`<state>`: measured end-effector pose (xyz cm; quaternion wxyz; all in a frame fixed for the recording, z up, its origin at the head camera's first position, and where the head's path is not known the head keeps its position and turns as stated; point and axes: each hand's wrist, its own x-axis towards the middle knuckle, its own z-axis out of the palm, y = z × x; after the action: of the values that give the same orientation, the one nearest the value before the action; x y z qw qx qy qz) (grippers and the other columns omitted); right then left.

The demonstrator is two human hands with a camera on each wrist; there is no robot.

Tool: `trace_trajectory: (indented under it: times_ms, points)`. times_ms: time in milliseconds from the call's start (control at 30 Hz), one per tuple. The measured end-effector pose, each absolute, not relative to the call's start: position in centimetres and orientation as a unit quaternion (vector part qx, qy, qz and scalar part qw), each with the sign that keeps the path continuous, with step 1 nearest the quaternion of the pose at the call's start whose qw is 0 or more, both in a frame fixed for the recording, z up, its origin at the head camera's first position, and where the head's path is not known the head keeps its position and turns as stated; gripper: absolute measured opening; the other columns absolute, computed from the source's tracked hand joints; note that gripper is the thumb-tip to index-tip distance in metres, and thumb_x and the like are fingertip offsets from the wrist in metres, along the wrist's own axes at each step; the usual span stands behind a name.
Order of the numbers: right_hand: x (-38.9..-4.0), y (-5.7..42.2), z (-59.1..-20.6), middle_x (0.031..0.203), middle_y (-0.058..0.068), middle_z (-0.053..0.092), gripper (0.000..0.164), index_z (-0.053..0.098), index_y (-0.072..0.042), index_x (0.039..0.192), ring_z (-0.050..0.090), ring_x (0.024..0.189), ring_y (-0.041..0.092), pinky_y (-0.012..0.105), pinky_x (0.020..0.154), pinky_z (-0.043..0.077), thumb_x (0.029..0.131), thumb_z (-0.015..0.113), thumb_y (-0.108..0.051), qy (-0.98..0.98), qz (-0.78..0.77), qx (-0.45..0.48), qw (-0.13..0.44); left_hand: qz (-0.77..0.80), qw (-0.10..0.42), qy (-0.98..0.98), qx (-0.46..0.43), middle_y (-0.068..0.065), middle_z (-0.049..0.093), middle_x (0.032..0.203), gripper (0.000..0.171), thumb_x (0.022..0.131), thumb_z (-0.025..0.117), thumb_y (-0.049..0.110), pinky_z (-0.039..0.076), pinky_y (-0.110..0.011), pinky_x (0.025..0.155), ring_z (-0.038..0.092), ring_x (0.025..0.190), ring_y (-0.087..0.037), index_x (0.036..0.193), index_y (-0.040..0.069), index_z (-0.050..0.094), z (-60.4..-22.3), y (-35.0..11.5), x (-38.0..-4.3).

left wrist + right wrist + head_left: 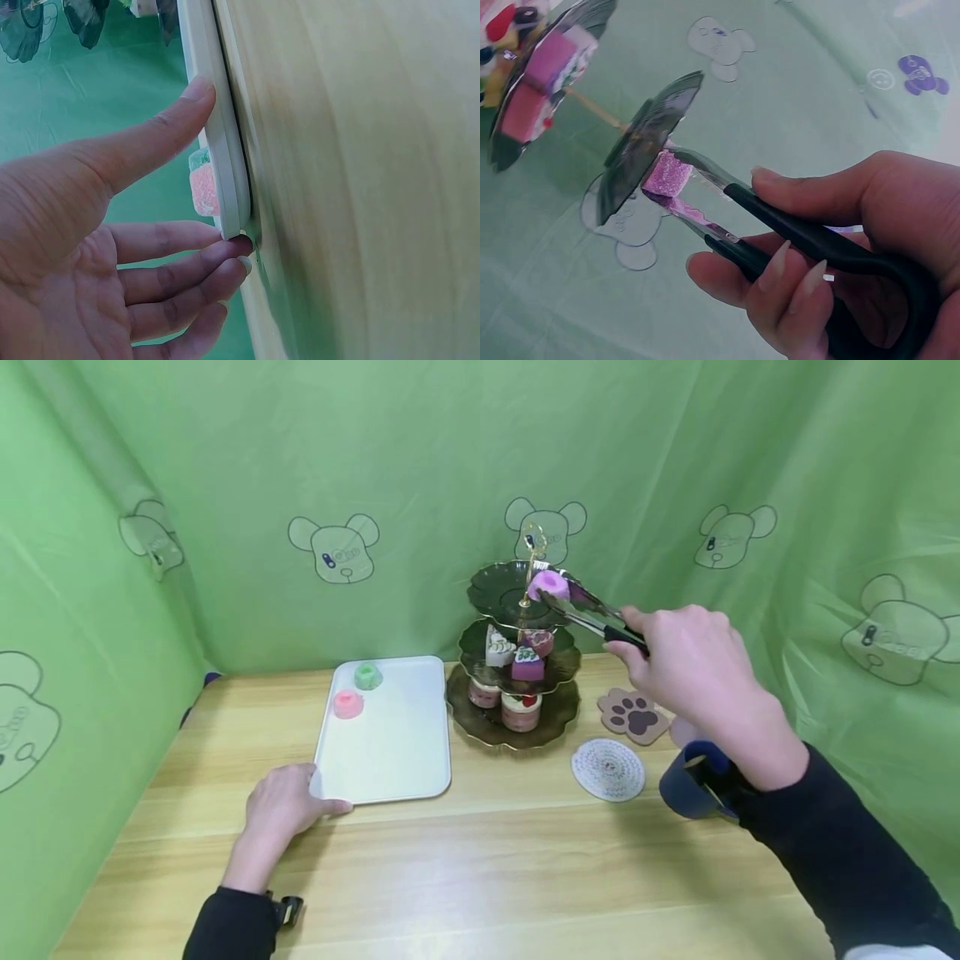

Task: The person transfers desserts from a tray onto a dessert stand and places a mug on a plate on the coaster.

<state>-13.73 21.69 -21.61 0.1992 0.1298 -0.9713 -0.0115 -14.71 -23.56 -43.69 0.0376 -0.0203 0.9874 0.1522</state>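
Observation:
My right hand (693, 664) grips a pair of tongs (802, 232) with black handles. A purple sugar-dusted sweet (669, 174) sits between the tong tips, at the right side of the top tier of a dark, gold-rimmed three-tier stand (513, 743). From the right wrist view, the sweet appears against that tier; whether the tier bears its weight I cannot tell. At the near left corner of a white tray (397, 752), my left hand (281, 802) touches the edge with thumb and fingertips spread. On the tray lie a green sweet (367, 675) and a pink sweet (347, 703).
Cake pieces (528, 664) fill part of the stand's middle tier, and round layered cakes (521, 713) stand on the bottom one. To the right lie a paw-print coaster (626, 714) and a round patterned coaster (608, 770). A dark blue mug (684, 789) is below my right forearm.

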Motion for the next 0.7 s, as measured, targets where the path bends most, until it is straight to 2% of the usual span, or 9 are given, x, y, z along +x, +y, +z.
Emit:
trace_trajectory:
  times_ms: [333,533,700]
  points:
    - [-16.2,21.5,-21.4,0.053,0.006,0.044,0.048,0.056,-0.013,0.125,0.04,0.046,0.022,0.031,0.034,0.029,0.088,0.055,-0.044,-0.979,-0.025,0.116,0.167,0.151,0.042,0.987,-0.018,-0.011,0.06,0.086,0.085,0.05,0.076,0.065,0.033,-0.033,0.056,0.048,0.071,-0.025,0.108,0.004,0.061,-43.3,-23.7,-14.7]
    - [-17.3,21.1,-21.0,0.056,0.007,0.048,0.049,0.055,-0.011,0.126,0.039,0.044,0.021,0.03,0.034,0.03,0.088,0.057,-0.041,-0.981,-0.032,0.112,0.154,0.149,0.041,0.988,-0.017,-0.013,0.061,0.089,0.088,0.05,0.076,0.065,0.035,-0.034,0.057,0.049,0.073,-0.025,0.11,0.003,0.061,-43.3,-23.6,-14.7]
    - [-18.1,20.9,-20.8,0.063,0.009,0.053,0.044,0.058,-0.012,0.12,0.045,0.053,0.025,0.032,0.036,0.035,0.088,0.057,-0.041,-0.984,-0.035,0.105,0.142,0.147,0.046,0.988,-0.021,-0.015,0.061,0.092,0.089,0.05,0.076,0.065,0.036,-0.036,0.059,0.05,0.076,-0.026,0.112,0.003,0.06,-43.3,-23.4,-14.6]
